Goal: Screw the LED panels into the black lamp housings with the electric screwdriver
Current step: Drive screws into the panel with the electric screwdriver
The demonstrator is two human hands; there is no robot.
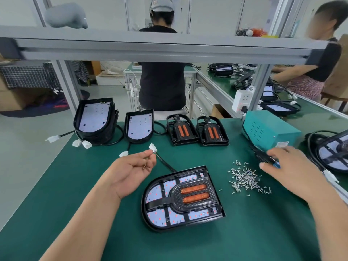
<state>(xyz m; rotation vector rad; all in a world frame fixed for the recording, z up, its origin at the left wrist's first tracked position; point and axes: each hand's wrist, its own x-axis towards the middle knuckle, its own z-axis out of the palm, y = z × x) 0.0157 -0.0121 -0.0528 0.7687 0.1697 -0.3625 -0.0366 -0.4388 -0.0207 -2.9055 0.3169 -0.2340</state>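
Right under us, low centre of the frame, one black lamp housing [178,226] lies flat on the green bench [94,213], rounded end to the left. Its white LED panel [157,194] sits inside, with a black frame carrying two orange lenses [194,194] laid over it. A black cable [165,163] runs from the housing up and left to a white connector [153,147], and the left hand [134,169], palm up, pinches that cable just below the connector.

To the right of the housing there's a loose scatter of small screws [244,178]. Beyond them the right hand [286,164] is over the black electric screwdriver [262,157]. It's blurred, so I can't tell whether it has a grip. Just behind it stands a teal power box [271,132].

Along the far edge of the bench sit a stack of panelled housings [94,119], a single one [139,125], and two stacks of orange-lens frames [197,131].
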